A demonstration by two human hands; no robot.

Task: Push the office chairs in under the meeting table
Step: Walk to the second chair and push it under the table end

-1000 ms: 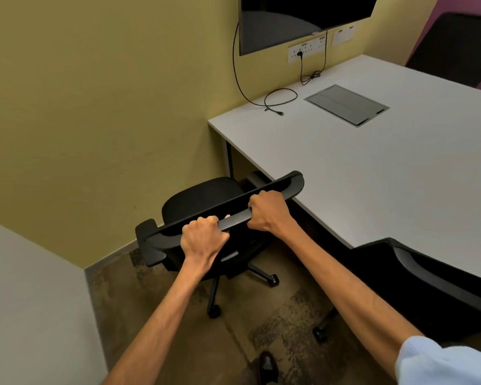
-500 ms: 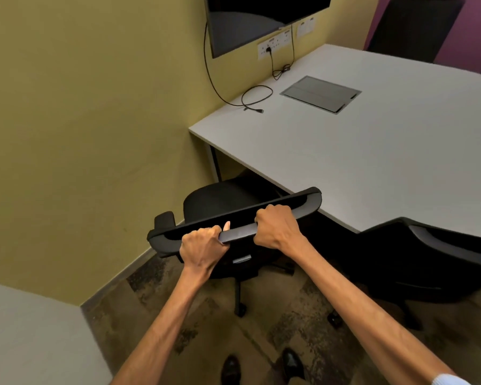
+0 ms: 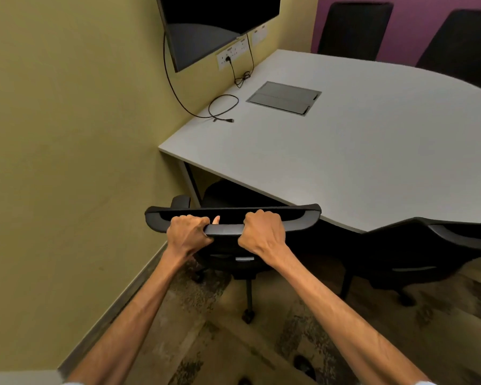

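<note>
Head view shows the left hand and right hand both clamped on the top bar of a black office chair — its seat sits partly under the white bench, near the corner by the yellow wall.
</note>
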